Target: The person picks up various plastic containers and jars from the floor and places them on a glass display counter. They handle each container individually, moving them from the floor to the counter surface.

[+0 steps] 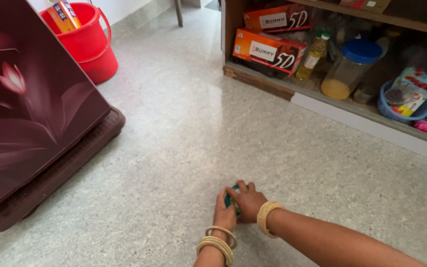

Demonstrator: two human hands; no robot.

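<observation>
Between both hands' grip (236,203) sits a green object (232,198).

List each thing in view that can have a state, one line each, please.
left hand: closed around the small green object
right hand: closed over it from the other side
small green object: on the floor, held by both hands
jar: blue lid on, partly filled
oil bottle: upright, capped
red bucket: upright, holds a box

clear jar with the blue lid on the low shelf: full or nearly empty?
Nearly empty. The clear jar stands upright with its blue lid on; a yellowish layer covers only the bottom, and the rest looks see-through.
</observation>
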